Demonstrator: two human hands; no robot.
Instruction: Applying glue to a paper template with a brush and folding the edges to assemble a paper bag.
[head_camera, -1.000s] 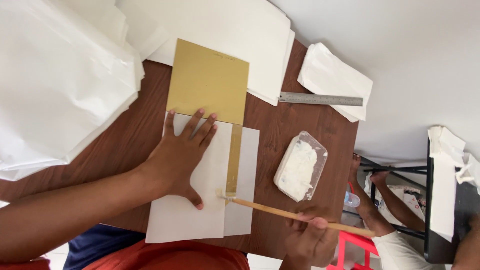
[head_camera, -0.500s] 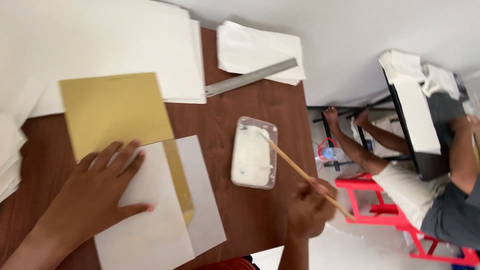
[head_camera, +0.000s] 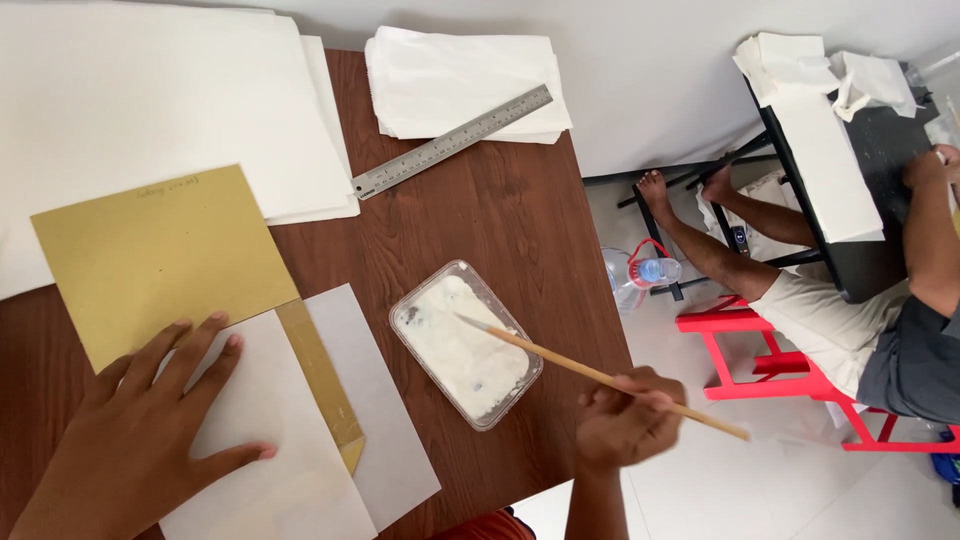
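Dark wood-grain table (head_camera: 480, 230) over pale floor. Left hand (head_camera: 140, 430): fingers spread flat, pressing white paper sheet (head_camera: 270, 440) over gold card (head_camera: 160, 260). Right hand (head_camera: 628, 418): fingers closed around thin wooden brush handle (head_camera: 610, 378), tip dipped in white paste inside clear rounded plastic tray (head_camera: 466, 343). Beyond: steel ruler (head_camera: 452, 142), stacked white paper (head_camera: 460, 80), seated person (head_camera: 850, 320) on red stool (head_camera: 760, 360).

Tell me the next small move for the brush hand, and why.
Probably carry the brush back to the gold strip. Its tip sits in the paste tub, the right hand grips the handle, and the left hand presses the white sheet flat beside that bare strip.
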